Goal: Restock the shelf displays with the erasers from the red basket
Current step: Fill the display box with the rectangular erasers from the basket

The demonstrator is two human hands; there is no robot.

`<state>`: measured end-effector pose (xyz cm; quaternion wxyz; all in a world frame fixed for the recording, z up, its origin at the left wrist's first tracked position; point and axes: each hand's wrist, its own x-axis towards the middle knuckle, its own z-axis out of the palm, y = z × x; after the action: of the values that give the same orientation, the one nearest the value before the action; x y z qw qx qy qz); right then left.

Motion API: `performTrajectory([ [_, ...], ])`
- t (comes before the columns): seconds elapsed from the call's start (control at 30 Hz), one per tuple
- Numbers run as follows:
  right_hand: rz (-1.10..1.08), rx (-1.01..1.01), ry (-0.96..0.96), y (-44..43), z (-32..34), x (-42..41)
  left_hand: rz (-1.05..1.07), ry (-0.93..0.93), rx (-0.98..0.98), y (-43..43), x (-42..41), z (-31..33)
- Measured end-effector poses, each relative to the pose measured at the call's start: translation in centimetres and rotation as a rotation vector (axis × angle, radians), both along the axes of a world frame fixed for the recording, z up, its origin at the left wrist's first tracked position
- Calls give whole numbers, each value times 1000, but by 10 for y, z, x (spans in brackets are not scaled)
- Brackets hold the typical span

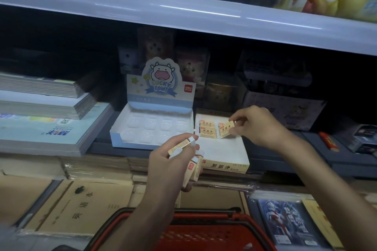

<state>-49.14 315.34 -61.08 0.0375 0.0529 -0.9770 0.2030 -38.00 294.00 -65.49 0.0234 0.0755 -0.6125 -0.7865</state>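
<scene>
— Over the back right of the cream display box [224, 166], our right grip [257, 126] pinches one eraser [226, 129] between thumb and fingertips. It is tilted, with its lower edge down near the box floor.
— And our left grip [167, 161]?
— Curled round a bunch of erasers [191, 169], just in front of the box's near left corner. We cannot count them, because our own fingers cover part of the bunch.
— What lies in the box?
— We see two erasers [207, 131] lying flat in the back left corner, just beside the tilted one. Nearer us the floor shows bare white up to the printed front wall.
— Edges around us?
— On the left, the Lucky Cow display [130, 140] stands just beside the box. The upper shelf [183, 12] overhangs both. Goods behind and to the right are too dark for us to make out. Below our wrists the red basket [193, 234] is cut off by the frame's bottom, its inside blurred.
</scene>
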Motion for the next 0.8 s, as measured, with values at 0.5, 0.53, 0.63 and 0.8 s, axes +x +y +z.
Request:
performTrajectory([
  [0.5, 21, 361, 169, -13, -13, 10, 14, -22, 15, 3, -3, -4],
  [0.53, 9, 367, 175, -14, -14, 10, 14, -22, 19, 3, -2, -4],
  [0.63, -22, 371, 189, -17, -16, 11, 13, -25, 23, 4, -2, -4],
  [0.8, -46, 332, 177, -15, -21, 13, -37, -35, 55, 5, 3, -2],
])
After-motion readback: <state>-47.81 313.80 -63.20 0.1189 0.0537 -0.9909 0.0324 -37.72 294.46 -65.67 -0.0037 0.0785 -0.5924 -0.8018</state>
